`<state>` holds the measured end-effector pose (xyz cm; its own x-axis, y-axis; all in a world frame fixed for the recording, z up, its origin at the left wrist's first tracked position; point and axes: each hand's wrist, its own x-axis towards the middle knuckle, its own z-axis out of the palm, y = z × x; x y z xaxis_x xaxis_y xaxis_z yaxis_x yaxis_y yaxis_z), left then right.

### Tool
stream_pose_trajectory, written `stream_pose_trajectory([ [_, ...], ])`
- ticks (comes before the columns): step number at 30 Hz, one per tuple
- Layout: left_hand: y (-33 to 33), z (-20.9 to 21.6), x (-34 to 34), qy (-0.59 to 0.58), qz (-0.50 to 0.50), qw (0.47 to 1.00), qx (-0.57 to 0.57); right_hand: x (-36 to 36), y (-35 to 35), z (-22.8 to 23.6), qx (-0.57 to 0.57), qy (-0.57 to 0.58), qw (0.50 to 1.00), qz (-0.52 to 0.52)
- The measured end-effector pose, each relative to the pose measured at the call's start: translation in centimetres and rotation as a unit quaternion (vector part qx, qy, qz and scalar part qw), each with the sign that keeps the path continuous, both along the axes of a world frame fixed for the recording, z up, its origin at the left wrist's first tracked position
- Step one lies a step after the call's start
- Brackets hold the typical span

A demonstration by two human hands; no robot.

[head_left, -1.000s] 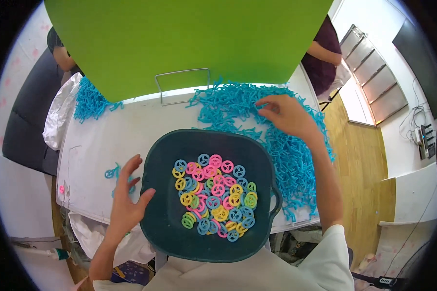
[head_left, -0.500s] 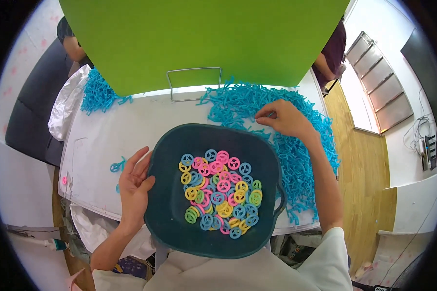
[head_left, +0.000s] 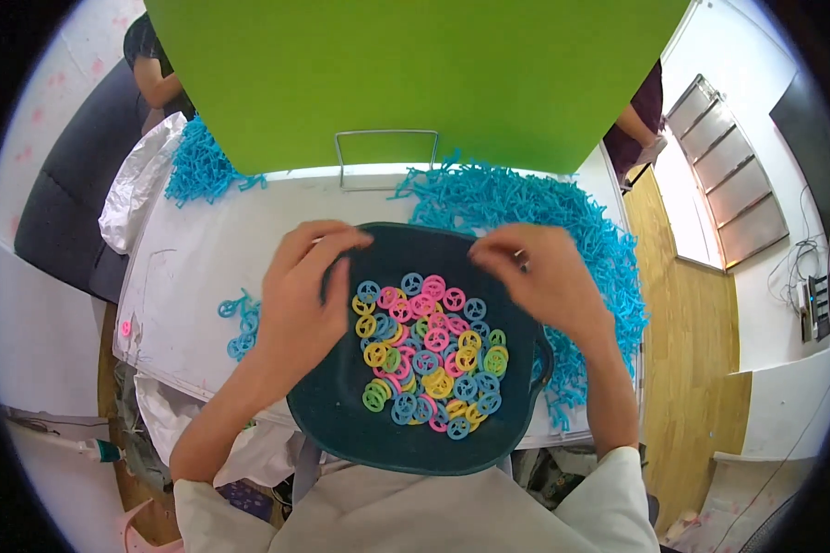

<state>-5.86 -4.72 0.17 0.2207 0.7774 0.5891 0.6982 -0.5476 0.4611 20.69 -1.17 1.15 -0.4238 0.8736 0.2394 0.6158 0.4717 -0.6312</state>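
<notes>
A dark green plastic tub [head_left: 341, 424] tilts toward me at the table's near edge, a handle on its right side. Inside lies a loose heap of small spoked plastic rings [head_left: 438, 359] in pink, yellow, blue and green. My left hand [head_left: 309, 286] is over the tub's left rim, thumb apart from its bent fingers, nothing visible between them. Above the far right rim is my right hand [head_left: 549, 276], thumb and fingers pinched together; whatever they hold is hidden. Beside and beyond that hand spreads a big pile of small blue branched plastic pieces [head_left: 526, 194].
Several blue rings [head_left: 244, 336] lie left of the tub on the white table [head_left: 184, 304]; one pink ring [head_left: 125, 328] sits at its left edge. A green panel [head_left: 415, 83] with a wire stand [head_left: 387, 134] rises behind. Two people are partly visible beyond it.
My left hand has left the tub's outer left side and come up over its rim. My right hand has moved from the blue pile to the tub's far right edge.
</notes>
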Motion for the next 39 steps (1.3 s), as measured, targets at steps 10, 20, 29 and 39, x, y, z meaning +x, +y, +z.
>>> stream_pose_trajectory([
  [10, 15.7, -5.9, 10.3, 0.201, -0.093, 0.970, -0.098, 0.6, 1.4, 1.3, -0.079, 0.026, 0.996, -0.040],
  [20, 16.5, -5.9, 11.2, 0.079, -0.034, 0.995, -0.055, 1.0, 1.9, 0.7, -0.050, 0.062, 0.995, -0.054],
  [29, 14.6, -1.6, 8.9, -0.254, -0.145, 0.887, -0.358, 0.9, 2.6, -0.8, 0.044, 0.063, 0.985, -0.155],
  [39, 11.3, -0.2, 7.5, -0.292, -0.167, 0.848, -0.409, 0.3, 4.0, -1.3, 0.013, 0.178, 0.976, -0.124],
])
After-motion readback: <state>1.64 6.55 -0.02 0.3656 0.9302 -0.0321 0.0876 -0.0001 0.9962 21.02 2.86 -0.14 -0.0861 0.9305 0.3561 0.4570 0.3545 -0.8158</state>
